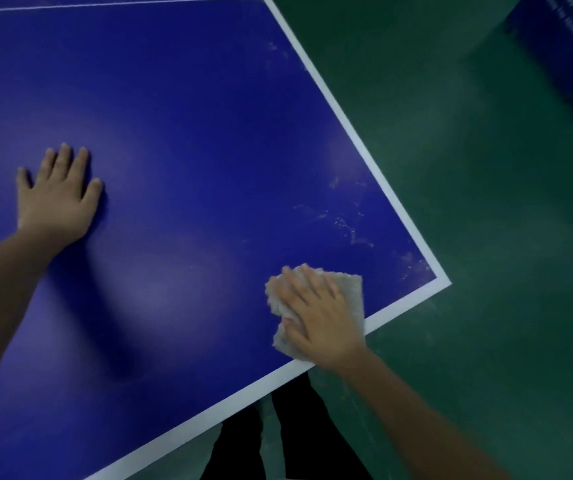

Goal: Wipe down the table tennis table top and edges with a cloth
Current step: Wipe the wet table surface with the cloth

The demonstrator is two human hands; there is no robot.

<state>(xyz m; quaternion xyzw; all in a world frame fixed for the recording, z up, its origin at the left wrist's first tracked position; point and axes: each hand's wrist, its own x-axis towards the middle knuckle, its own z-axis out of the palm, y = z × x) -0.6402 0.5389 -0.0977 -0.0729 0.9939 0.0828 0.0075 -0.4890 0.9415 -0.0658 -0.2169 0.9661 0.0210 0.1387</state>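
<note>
I see my right grip [319, 317] laid flat on the cloth [352, 292], fingers spread and nearly straight, pressing rather than pinching it. The pale, crumpled cloth lies on the blue table [191, 150] near its closest corner, just beside the white border line [364, 147] along the near edge, and the heel of the hand reaches that line. My left grip [56, 199] is wide, palm down and fingers splayed on bare table well apart from the cloth, holding nothing. Whitish smudges [347, 226] show on the surface between the cloth and the side edge. Past the edges I see the green floor [485, 237] and dark trouser legs [295, 427].
</note>
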